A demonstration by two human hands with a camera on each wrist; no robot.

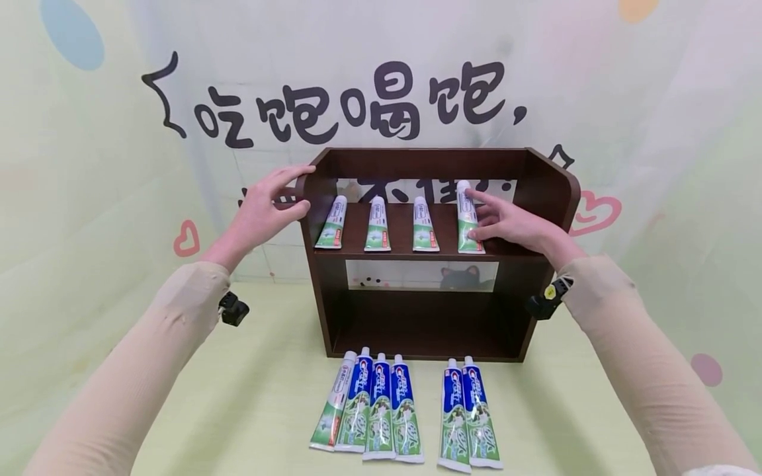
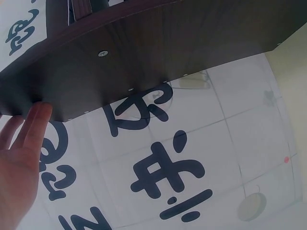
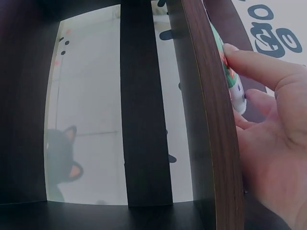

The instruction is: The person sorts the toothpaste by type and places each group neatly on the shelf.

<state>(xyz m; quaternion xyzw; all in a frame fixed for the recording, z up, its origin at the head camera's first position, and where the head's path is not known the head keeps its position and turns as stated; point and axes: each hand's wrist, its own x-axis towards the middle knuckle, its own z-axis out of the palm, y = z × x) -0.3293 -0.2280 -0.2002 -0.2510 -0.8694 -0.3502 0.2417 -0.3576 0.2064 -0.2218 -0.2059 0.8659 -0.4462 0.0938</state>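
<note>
A dark brown two-tier shelf point(image 1: 419, 258) stands on the table. On its upper tier, white-and-green toothpaste tubes lean in a spaced row: one at the far left point(image 1: 332, 223), two in the middle point(image 1: 378, 225) and one at the right end point(image 1: 467, 218). My right hand point(image 1: 506, 221) holds the right-end tube, thumb low on it and forefinger near its cap. In the right wrist view the thumb point(image 3: 261, 64) presses that tube point(image 3: 232, 84). My left hand point(image 1: 264, 208) touches the shelf's left side panel; in the left wrist view its fairly straight fingers point(image 2: 38, 124) rest against the panel.
Before the shelf, on the pale table point(image 1: 262, 396), lie another white-and-green tube point(image 1: 335, 403) and several blue-and-green toothpaste tubes point(image 1: 407, 410), two of them apart on the right point(image 1: 455, 416). Behind the shelf hangs a white printed backdrop point(image 1: 250, 59) with black characters.
</note>
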